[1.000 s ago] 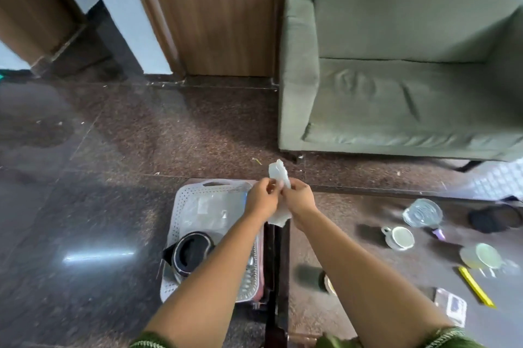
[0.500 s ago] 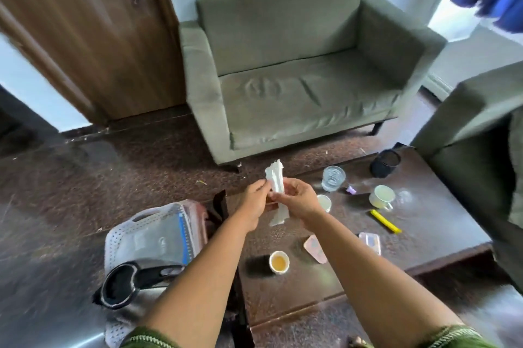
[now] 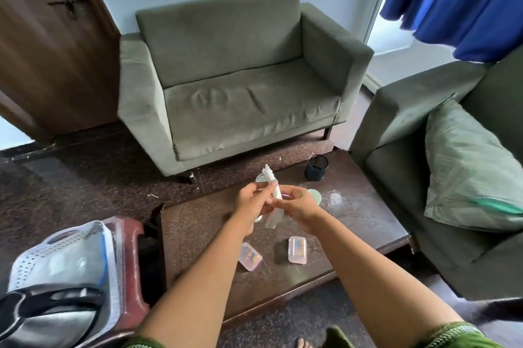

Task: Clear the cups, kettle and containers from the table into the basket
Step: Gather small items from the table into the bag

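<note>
Change: my view has swung from the basket (image 3: pixel 65 257) to the surface (image 3: pixel 353 223).
Grip: left hand (image 3: pixel 250 202) and right hand (image 3: pixel 300 207) both pinch the tissue (image 3: pixel 273 200).
Containers: two (image 3: pixel 250 256) (image 3: pixel 297 249) just below my grip, uncleared.
Kettle: (image 3: pixel 48 308) already in the basket.

The hands (image 3: pixel 278 206) have folded the white tissue (image 3: pixel 274 200) into a narrower strip, now above the table (image 3: pixel 353 223).

I see bare forearms, and green sleeves (image 3: pixel 452 333) with a patterned, lighter-edged hem ending near the elbows; no rings or watch visible.
</note>
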The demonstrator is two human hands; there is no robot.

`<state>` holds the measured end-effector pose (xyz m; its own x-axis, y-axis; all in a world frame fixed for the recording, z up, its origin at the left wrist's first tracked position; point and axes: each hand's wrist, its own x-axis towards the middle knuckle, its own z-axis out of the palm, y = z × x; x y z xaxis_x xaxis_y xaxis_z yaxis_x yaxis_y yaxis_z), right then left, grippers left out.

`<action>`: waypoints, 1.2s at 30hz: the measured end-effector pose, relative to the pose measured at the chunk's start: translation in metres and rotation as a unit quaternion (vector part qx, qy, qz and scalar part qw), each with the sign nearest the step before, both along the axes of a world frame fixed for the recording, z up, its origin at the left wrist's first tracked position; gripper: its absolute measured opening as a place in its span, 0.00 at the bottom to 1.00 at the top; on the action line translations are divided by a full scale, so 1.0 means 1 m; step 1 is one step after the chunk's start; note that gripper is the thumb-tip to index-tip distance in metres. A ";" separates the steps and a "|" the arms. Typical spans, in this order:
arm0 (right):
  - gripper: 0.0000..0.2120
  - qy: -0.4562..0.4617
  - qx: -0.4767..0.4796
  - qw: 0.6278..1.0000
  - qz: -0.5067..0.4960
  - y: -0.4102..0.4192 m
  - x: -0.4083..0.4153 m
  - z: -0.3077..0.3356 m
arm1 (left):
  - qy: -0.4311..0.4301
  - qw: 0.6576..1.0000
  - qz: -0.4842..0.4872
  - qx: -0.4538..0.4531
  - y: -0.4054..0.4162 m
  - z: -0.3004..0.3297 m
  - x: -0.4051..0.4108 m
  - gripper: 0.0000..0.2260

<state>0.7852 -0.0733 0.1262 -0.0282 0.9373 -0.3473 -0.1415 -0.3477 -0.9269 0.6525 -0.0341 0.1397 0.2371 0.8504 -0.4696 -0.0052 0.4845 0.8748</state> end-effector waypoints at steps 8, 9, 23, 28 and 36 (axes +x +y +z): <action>0.13 0.055 -0.083 0.990 -0.098 0.003 0.046 -0.004 | 0.075 0.997 -0.009 0.028 -0.007 0.005 0.048 0.05; 0.12 0.042 -0.083 0.990 -0.102 0.004 0.047 -0.003 | 0.084 0.996 -0.015 0.034 -0.006 0.004 0.050 0.05; 0.14 -0.079 -0.045 0.990 -0.111 0.047 0.068 -0.017 | 0.143 0.985 -0.065 0.070 0.050 -0.017 0.074 0.12; 0.11 -0.144 -0.049 0.980 -0.128 0.081 0.075 -0.028 | 0.129 0.980 -0.129 0.074 0.084 -0.023 0.084 0.10; 0.09 -0.199 -0.098 0.961 -0.167 0.116 0.104 -0.044 | 0.213 0.964 -0.140 0.077 0.134 -0.045 0.114 0.09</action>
